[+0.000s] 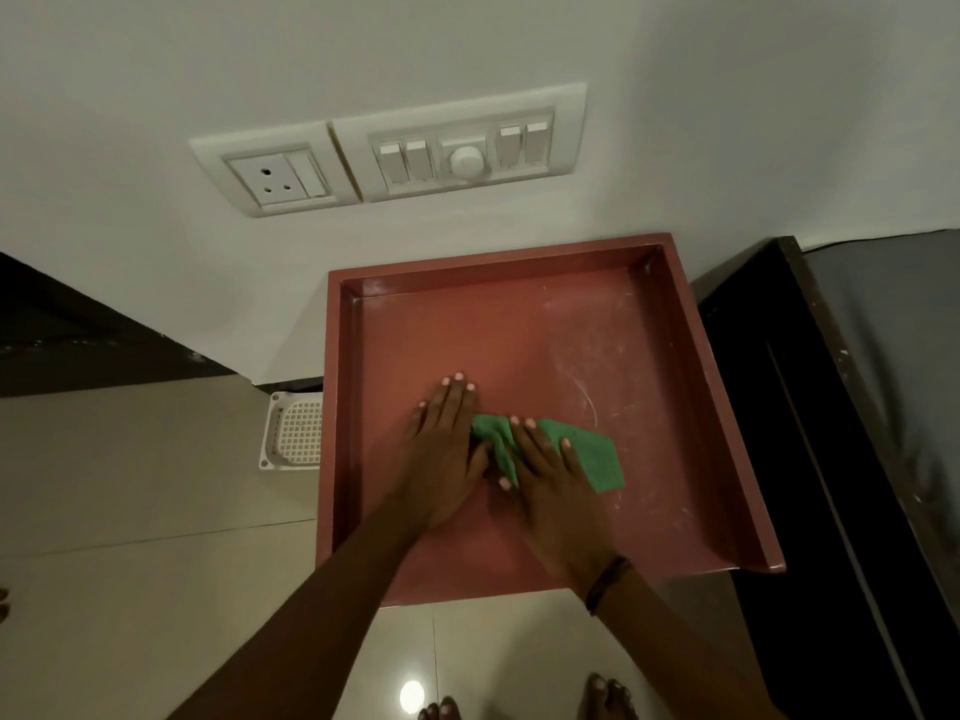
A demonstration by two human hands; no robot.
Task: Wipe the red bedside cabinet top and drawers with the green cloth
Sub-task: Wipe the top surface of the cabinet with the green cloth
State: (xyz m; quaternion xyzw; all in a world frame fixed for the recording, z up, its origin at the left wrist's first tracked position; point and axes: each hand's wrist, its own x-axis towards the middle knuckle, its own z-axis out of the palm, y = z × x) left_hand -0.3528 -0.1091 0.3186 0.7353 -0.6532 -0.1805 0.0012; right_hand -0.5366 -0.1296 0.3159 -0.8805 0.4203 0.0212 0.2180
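Observation:
The red bedside cabinet [519, 335] stands against the wall, seen from above; its top is a shallow tray with raised rims on three sides. White dusty smears mark its right half. A green cloth [597, 459] lies folded on the top near the middle. My right hand [550, 480] presses flat on the cloth with straight fingers. My left hand [447, 444] lies flat on the red top just left of the cloth, its thumb side touching the cloth's left end. The drawers are hidden below the top.
A switch and socket panel [395, 153] is on the wall behind the cabinet. A white perforated plastic piece [293, 431] sits on the floor at the cabinet's left. A dark bed frame [831, 407] with grey mattress stands at the right. My bare feet [608, 698] stand on tiles.

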